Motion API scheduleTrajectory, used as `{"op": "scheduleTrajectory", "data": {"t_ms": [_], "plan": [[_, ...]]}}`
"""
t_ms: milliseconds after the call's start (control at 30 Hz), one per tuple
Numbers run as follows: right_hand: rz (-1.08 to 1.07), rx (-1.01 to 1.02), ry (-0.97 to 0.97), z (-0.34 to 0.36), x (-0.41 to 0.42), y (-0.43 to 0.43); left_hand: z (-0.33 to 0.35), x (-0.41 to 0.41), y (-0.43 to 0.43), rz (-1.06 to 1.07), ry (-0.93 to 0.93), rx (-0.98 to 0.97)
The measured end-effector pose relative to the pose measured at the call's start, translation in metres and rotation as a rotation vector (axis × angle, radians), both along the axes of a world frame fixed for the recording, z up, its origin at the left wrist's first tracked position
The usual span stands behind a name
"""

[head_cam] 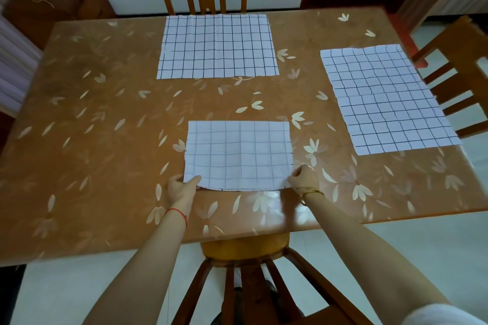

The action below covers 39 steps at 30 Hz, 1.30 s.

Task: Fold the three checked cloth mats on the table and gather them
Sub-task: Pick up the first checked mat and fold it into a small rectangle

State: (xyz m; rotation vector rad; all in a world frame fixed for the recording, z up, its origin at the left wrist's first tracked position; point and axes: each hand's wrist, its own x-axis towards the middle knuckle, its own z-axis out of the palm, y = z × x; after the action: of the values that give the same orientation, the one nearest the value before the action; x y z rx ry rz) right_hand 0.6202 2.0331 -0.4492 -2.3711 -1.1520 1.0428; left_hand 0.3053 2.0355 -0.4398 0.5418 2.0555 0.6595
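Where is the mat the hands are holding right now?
In the head view, the held mat lies centre on the table near its front edge, the left hand and right hand pinching its near corners.

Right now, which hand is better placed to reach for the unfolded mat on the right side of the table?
Likely the right hand: it grips the folded mat's right corner, closer to the side mat; the left hand sits farther off.
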Motion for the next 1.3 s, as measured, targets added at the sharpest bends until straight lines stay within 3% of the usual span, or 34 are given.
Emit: {"op": "scheduleTrajectory", "data": {"t_ms": [400,767,933,1067,1200,1300], "plan": [[-0.094,-0.002,0.076,0.005,0.006,-0.046,0.0,-0.018,-0.061,0.068,-0.236,-0.043],[-0.031,-0.07,0.007,0.003,0.012,-0.097,-0.003,-0.017,-0.127,-0.032,-0.14,-0.074],[0.08,-0.006,-0.164,0.012,0.009,-0.096,0.01,-0.024,-0.124,-0.184,0.155,-0.049],[0.296,0.171,-0.364,0.02,-0.01,-0.073,0.027,-0.023,-0.107,-0.23,0.327,0.142],[0.572,0.24,-0.351,0.024,-0.042,-0.036,0.021,-0.02,-0.073,-0.61,0.524,0.31],[0.762,0.19,-0.311,0.025,-0.072,-0.011,0.008,-0.02,-0.045,-0.946,0.6,0.288]]}}
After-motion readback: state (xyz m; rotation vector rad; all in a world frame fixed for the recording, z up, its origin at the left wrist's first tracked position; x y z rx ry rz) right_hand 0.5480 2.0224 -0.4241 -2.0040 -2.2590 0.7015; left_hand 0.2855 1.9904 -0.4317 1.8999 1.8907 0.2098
